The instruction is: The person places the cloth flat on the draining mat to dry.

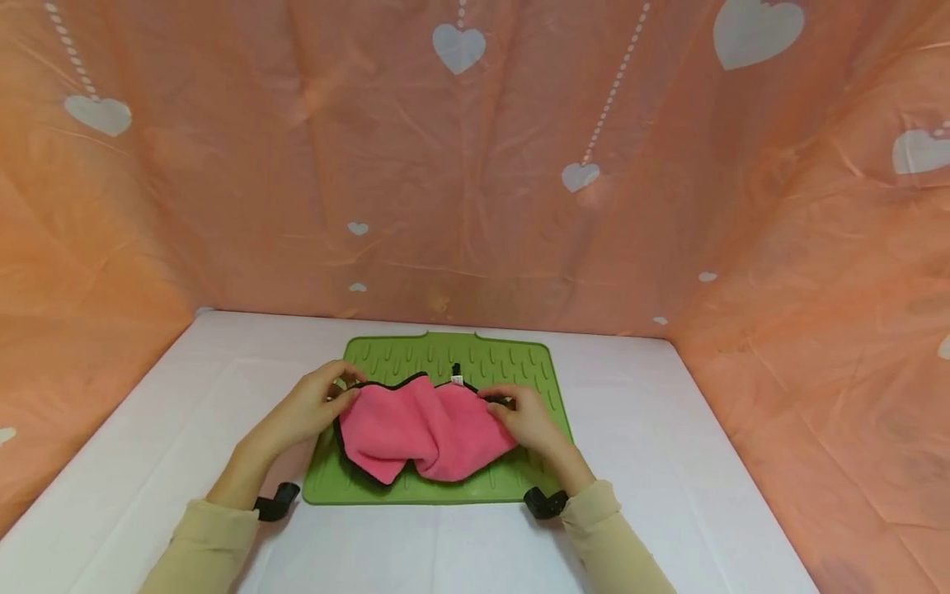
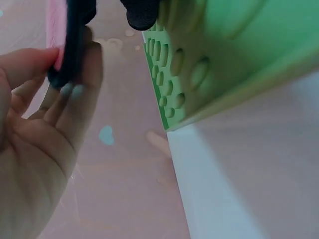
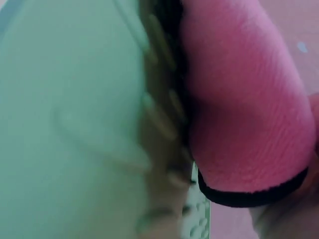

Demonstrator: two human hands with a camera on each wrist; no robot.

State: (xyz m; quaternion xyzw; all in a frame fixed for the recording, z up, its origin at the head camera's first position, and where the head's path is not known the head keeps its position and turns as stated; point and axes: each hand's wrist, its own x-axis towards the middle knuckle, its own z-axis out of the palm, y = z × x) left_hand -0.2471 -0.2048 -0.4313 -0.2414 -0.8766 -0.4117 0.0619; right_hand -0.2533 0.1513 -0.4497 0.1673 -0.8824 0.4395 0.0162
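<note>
A pink fleecy cloth (image 1: pixel 423 429) with black edging lies rumpled between both hands, over a green ridged mat (image 1: pixel 438 493). My left hand (image 1: pixel 315 403) pinches its upper left edge between thumb and fingers; the left wrist view shows the thumb on the pink side and the fingers behind the dark trim. On the other side, my right hand (image 1: pixel 523 417) grips the upper right edge. A small white tag (image 1: pixel 457 380) with a black piece above it shows at the cloth's top edge. In the right wrist view a fold of the cloth (image 3: pixel 244 99) hides most of the right hand.
The mat lies on a white tabletop (image 1: pixel 653 462). Orange sheeting with white hearts (image 1: pixel 475 198) encloses the back and both sides. Black wrist-worn pieces (image 1: pixel 278 502) show beside each forearm, close to the mat's near corners.
</note>
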